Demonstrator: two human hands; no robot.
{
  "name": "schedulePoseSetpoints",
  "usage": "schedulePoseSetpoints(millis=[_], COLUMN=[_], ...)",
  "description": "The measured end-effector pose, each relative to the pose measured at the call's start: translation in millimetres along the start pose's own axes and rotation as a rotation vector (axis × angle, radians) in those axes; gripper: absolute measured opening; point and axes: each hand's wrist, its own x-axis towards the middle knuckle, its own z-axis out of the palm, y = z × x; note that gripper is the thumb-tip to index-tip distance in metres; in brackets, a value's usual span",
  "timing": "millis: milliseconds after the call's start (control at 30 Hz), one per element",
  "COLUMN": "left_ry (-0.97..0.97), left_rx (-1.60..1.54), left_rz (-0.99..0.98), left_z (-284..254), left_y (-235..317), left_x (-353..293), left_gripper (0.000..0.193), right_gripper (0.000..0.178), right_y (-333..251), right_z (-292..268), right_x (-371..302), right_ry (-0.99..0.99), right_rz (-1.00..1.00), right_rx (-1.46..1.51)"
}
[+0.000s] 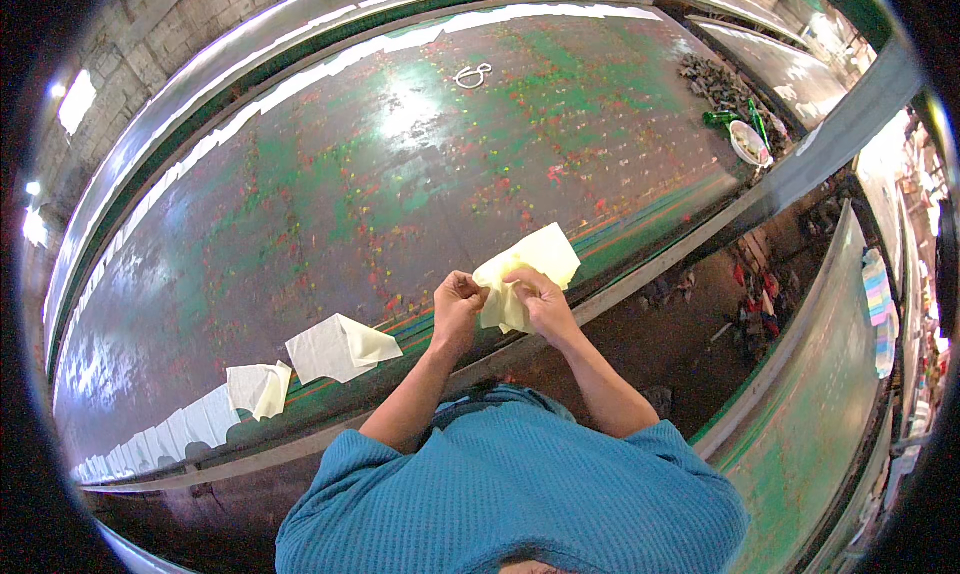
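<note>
A pale yellow fabric piece (545, 254) is held up over the near edge of the long table. My left hand (460, 309) is closed in a pinch at its left edge. My right hand (541, 299) grips the cloth from the right, thumb and fingers bunching it, so part of it is hidden behind the fingers. To the left of my hands, a cream fabric piece (335, 349) lies on the table with its right corner folded over. Farther left is a smaller cream fabric piece (262, 386), partly folded and beside a row of white pieces (180, 429).
The long table (300, 204) is stained green and red. On it lie a white looped cord (472, 76) and, far right, a white bowl (748, 142), green bottles (755, 119) and a dark heap (715, 79). A grey beam (850, 109) crosses at right; another green table (800, 434) stands behind.
</note>
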Motion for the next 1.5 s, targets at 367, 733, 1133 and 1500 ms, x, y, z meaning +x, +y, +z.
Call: schedulePoseSetpoints(millis=[367,733,1133,1500], left_ry=[-0.004,0.136,0.343,-0.173], left_rx=[-0.020,0.183,0.199,0.427], left_rz=[0.044,0.270,0.390,-0.045], left_z=[-0.7,-18.1,-111.9,-11.0], left_y=[-6.4,3.2,108.1,2.7], left_x=[-5.1,-1.4,-29.7,56.4], left_gripper=[0.018,0.016,0.020,0.035], right_gripper=[0.017,0.009,0.018,0.020], right_y=[5.8,16.0,-59.2,65.6], right_z=[12.4,-33.5,-215.1,-61.1], right_x=[4.6,22.3,49.5,104.1], right_ry=[0.093,0.227,0.338,-0.001], right_rz=[-0.214,0.053,-0.104,-0.128], right_rx=[-0.390,0.121,0.455,-0.709])
